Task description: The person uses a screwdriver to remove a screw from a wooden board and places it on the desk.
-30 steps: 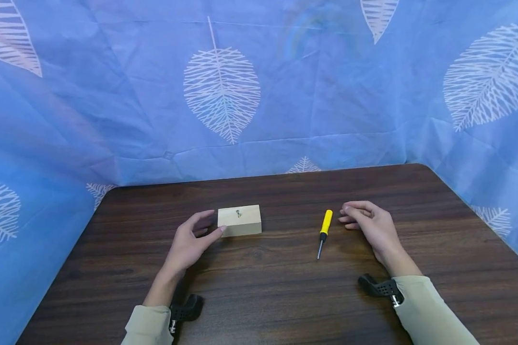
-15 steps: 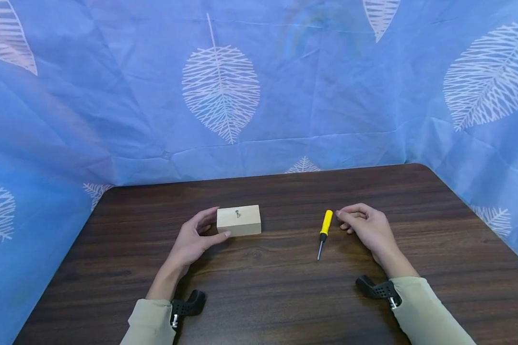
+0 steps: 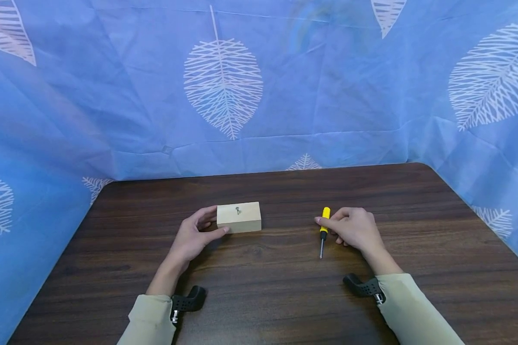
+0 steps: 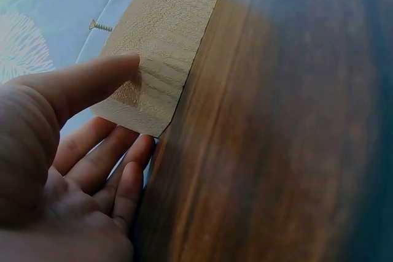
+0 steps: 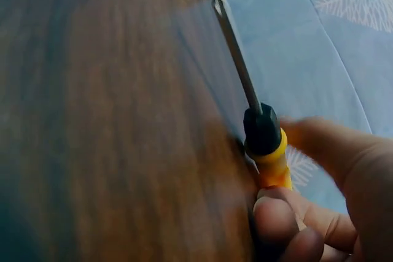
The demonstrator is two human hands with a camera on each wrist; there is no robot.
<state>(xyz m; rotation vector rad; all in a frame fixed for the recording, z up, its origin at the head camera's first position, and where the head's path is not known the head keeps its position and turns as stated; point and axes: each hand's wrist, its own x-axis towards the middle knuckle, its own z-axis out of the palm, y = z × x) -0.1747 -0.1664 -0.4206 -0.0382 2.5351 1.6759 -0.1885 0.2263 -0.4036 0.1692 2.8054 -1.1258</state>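
High head view, close wrist views

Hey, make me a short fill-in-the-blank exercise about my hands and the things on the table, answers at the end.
1. The right hand holds the screwdriver, coloured black and ____.
2. A metal ____ sticks out of the wooden block.
3. The left hand has its ____ against the block's near side.

Missing words: yellow; screw; thumb.
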